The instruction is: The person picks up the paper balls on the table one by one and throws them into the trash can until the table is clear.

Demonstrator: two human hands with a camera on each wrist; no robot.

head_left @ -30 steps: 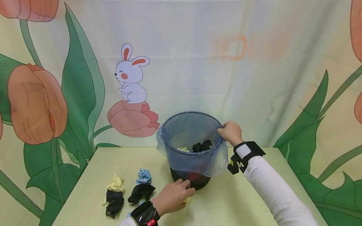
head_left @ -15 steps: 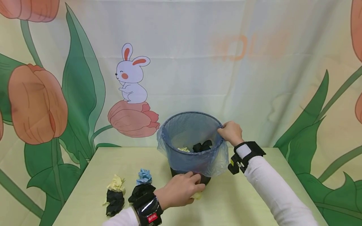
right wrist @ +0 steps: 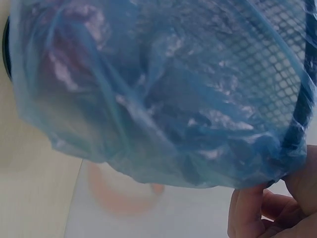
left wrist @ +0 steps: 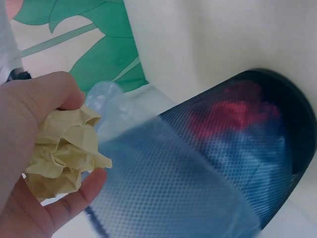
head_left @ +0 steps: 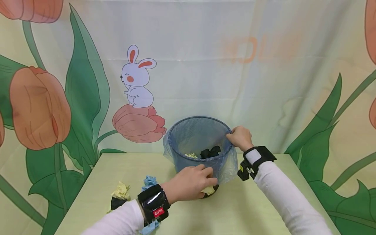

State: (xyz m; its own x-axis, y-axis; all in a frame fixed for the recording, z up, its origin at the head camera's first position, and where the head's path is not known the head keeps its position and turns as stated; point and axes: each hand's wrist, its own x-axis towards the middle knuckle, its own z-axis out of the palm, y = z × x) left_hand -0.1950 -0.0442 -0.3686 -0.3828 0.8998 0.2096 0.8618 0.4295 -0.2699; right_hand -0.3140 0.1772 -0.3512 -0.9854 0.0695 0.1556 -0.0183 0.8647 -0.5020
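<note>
My left hand [head_left: 191, 182] holds a crumpled yellow paper ball [left wrist: 64, 148] between thumb and fingers, in front of the wastebasket and below its rim. The mesh wastebasket [head_left: 199, 117] stands upright at the back of the table, lined with a translucent blue plastic bag [head_left: 229, 169] folded over the edge. At the basket's right side, my right hand [head_left: 240, 138] grips the rim and bag. Inside lie crumpled black paper [head_left: 210, 152] and yellow paper [head_left: 191, 155]. Something red [left wrist: 223, 116] shows through the mesh in the left wrist view.
On the left of the table [head_left: 97, 182] lie a yellow ball [head_left: 121, 191], a black one [head_left: 117, 202] and a blue one [head_left: 149, 181]. Another blue piece [head_left: 150, 227] peeks out below my left wrist. A printed curtain [head_left: 191, 65] hangs behind the table.
My left hand has risen and moved right toward the basket with the yellow paper ball. Its forearm now covers the black ball by the blue one. My right hand stays on the rim.
</note>
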